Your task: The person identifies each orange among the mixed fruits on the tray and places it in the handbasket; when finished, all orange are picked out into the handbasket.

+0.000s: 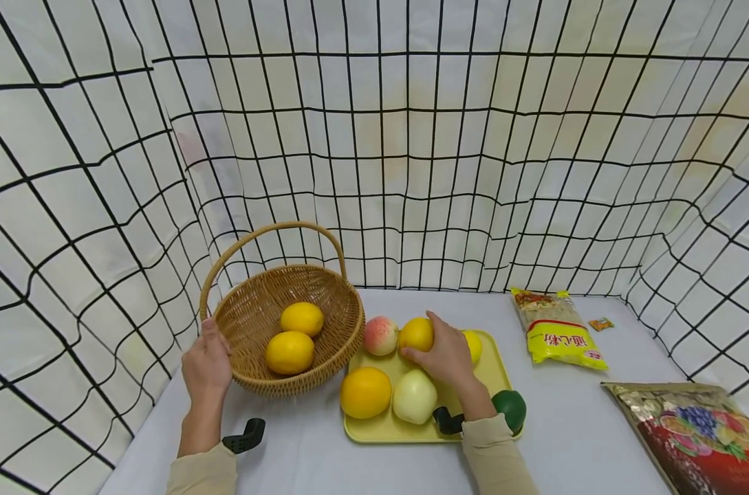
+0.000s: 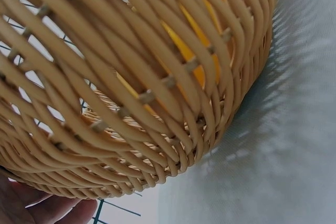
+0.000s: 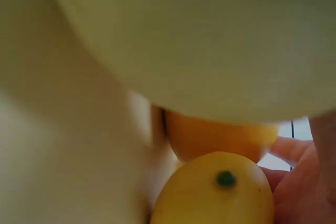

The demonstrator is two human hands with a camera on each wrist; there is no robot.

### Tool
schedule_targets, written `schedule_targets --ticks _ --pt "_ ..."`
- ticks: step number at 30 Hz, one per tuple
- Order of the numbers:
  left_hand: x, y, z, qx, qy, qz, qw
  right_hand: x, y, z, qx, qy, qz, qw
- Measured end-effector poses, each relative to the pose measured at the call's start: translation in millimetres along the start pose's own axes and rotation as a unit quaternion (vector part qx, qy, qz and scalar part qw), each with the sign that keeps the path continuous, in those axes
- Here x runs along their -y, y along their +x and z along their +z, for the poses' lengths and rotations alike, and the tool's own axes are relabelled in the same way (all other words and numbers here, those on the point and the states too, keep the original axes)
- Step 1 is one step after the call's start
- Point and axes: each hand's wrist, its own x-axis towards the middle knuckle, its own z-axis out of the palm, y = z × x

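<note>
My left hand [image 1: 207, 368] grips the left rim of a wicker basket [image 1: 333, 361] near the foot of its handle. The basket leans with its mouth towards me, and two yellow-orange fruits [image 1: 290, 353] lie in it. Over a yellow tray [image 1: 374, 433], my right hand [image 1: 451, 352] holds an orange [image 1: 416, 335] between thumb and fingers. Close by in the right wrist view are a yellow fruit [image 3: 220, 195] with a green stem nub and a large pale fruit [image 3: 210, 40]. The left wrist view shows the basket's woven side, with fruit glimpsed through the gaps.
On the tray also lie a peach [image 1: 380, 335], a larger orange fruit [image 1: 366, 392] and a dark green fruit [image 1: 510, 410], partly behind my wrist. To the right are a yellow food bag [image 1: 560, 330], a small orange packet [image 1: 601, 323] and a red bag [image 1: 696, 433].
</note>
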Motion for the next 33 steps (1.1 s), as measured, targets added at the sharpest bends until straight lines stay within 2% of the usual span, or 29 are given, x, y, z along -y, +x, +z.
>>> schedule_targets --ticks 7,12,18,26,33 --pt "1.9 -0.4 1.9 -0.006 0.001 -0.002 1.0000 -1 -1 5 -0.017 -0.033 -0.007 0.999" --pt "2.2 0.7 1.4 -0.007 -0.001 0.002 1.0000 -1 1 4 -0.019 -0.031 -0.012 0.999" --pt "0.9 0.7 -0.3 0.003 -0.004 -0.003 1.0000 -2 2 -5 -0.017 0.059 0.019 0.998" --pt "1.5 1.8 -0.2 0.003 0.001 0.002 1.0000 -7 2 -17 -0.040 0.172 0.022 0.984" --pt "3.1 1.5 2.3 -0.005 0.001 -0.001 1.0000 -1 1 -24 -0.052 0.211 -0.001 0.976"
